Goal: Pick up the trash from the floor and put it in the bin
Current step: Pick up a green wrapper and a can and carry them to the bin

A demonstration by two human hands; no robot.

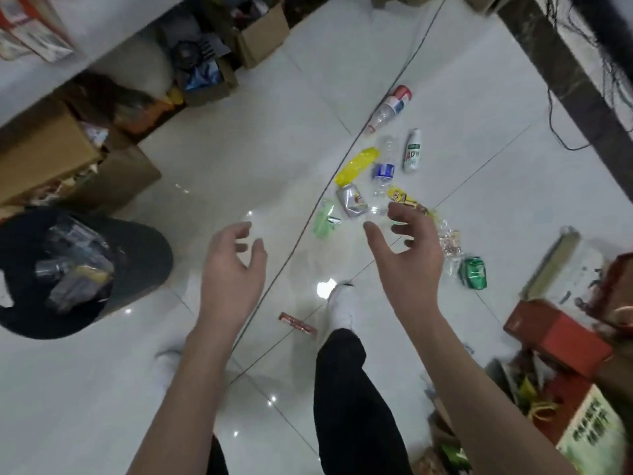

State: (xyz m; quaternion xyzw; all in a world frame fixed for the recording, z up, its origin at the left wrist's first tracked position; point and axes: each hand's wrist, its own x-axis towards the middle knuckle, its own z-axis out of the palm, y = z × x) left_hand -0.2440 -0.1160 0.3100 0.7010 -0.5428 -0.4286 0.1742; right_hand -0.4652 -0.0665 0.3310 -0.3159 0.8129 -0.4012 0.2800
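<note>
Trash lies scattered on the white tiled floor ahead: a yellow wrapper (356, 165), a crushed silver can (351, 200), a clear bottle with a blue label (383, 171), a white bottle (412, 150), a red-capped bottle (390, 108), a green wrapper (323, 219), a green can (474, 272) and a red wrapper (297, 326) near my foot. The black bin (144, 255) stands at the left with trash inside. My left hand (233, 265) and my right hand (407, 248) hover empty above the floor, fingers loosely spread.
Cardboard boxes (51, 152) crowd the left wall under a white shelf. More boxes, a red one (555, 337) among them, sit at the right. A thin black cable (308, 221) runs diagonally across the floor. My white shoe (340, 303) stands near the trash.
</note>
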